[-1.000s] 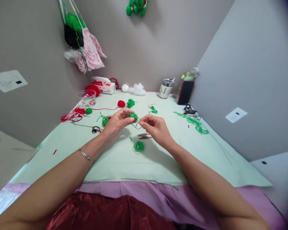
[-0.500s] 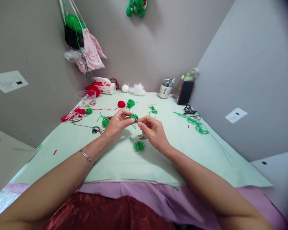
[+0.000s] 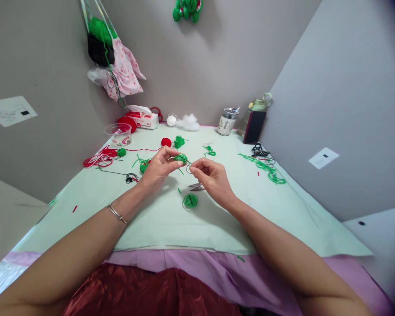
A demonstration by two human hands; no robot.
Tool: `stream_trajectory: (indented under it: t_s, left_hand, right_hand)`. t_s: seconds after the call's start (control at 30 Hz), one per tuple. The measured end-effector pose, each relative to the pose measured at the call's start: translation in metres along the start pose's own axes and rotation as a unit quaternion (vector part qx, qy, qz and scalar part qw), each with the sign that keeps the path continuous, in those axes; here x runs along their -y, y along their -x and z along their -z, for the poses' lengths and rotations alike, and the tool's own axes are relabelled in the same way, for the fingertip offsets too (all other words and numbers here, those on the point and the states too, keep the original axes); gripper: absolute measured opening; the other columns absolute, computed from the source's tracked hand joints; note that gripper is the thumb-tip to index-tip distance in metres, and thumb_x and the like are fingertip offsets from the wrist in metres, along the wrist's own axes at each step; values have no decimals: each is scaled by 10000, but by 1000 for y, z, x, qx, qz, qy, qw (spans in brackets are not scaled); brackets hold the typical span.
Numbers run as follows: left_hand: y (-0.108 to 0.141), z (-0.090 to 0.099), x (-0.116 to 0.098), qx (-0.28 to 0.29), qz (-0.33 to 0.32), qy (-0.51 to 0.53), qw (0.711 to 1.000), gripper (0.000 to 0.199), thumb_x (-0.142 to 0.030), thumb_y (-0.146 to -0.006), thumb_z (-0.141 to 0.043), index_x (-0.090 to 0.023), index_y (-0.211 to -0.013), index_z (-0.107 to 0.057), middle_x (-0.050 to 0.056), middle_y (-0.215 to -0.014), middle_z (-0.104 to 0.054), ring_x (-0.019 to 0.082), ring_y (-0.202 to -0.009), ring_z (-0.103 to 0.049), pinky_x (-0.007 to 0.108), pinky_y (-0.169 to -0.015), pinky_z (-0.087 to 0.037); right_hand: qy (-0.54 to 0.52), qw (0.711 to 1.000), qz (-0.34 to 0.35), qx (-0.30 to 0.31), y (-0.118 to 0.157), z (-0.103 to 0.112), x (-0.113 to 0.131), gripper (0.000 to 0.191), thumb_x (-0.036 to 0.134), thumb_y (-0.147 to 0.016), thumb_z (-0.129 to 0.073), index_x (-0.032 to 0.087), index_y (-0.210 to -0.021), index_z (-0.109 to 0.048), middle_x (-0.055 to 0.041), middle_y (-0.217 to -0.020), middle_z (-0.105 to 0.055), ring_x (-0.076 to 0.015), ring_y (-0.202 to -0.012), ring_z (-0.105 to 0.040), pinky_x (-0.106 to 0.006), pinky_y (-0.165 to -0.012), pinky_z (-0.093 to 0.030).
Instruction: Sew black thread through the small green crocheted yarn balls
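Between the thumb and fingers of my left hand (image 3: 158, 170) is a small green crocheted piece (image 3: 181, 158) with a dark strand across it. Close by on the right, my right hand (image 3: 211, 175) pinches something too small to make out, beside a thin dark loop of thread. Below the hands a round green piece (image 3: 190, 200) lies on the pale green cloth. Scissors (image 3: 196, 187) lie partly under my right hand. A green and red piece (image 3: 145, 165) is partly hidden behind my left hand.
Red yarn (image 3: 102, 158) and a clear tub (image 3: 120, 135) are at the left. At the back stand a tissue box (image 3: 145, 120), a tin (image 3: 227, 122) and a phone (image 3: 254, 127). Green yarn strands (image 3: 266, 168) lie at the right.
The two hands have moved slightly apart. More of the green piece in my left hand shows, and more of the scissors is uncovered.
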State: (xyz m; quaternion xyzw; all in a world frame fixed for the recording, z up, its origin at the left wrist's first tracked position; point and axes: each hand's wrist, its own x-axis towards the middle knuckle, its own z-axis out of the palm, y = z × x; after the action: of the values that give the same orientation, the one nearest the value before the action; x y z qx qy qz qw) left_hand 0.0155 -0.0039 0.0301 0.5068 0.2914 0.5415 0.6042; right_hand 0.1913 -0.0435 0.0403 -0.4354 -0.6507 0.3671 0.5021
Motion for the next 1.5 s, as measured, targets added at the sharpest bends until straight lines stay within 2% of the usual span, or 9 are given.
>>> stream_trajectory:
  t_s: [0.73,1.03,1.3,1.5]
  left_hand:
    - [-1,2,2,17,2,-9,1000,321,-221,-671,-841,-190,-875,-596,6,-932,-667,166,-922,-629,362,-929,-448]
    - [-4,8,9,38,-30,-34,998,298,-209,-694,-835,-189,-896,-617,16,-989,-674,156,-947,-618,330,-904,-452]
    - [0,1,5,50,8,16,999,297,-226,-680,-844,-186,-865,-615,18,-939,-680,170,-929,-627,399,-947,-488]
    - [-1,4,13,53,-26,-26,998,291,-234,-707,-831,-189,-906,-623,27,-1016,-675,163,-979,-611,329,-907,-467]
  right_hand:
    - [10,1000,-14,6,-1,2,0,208,375,-821,-673,174,-774,-647,7,-648,-570,-104,-563,-468,-248,-522,-387]
    - [18,1000,-18,13,-2,4,0,179,346,-821,-666,178,-762,-642,11,-631,-555,-108,-561,-461,-254,-530,-379]
    - [18,1000,25,-4,-3,1,-5,202,378,-837,-680,183,-788,-658,-19,-749,-601,-115,-618,-471,-255,-543,-402]
    - [-38,999,-32,-5,-8,0,-11,211,355,-807,-714,172,-756,-622,23,-638,-563,-88,-534,-476,-235,-506,-403]
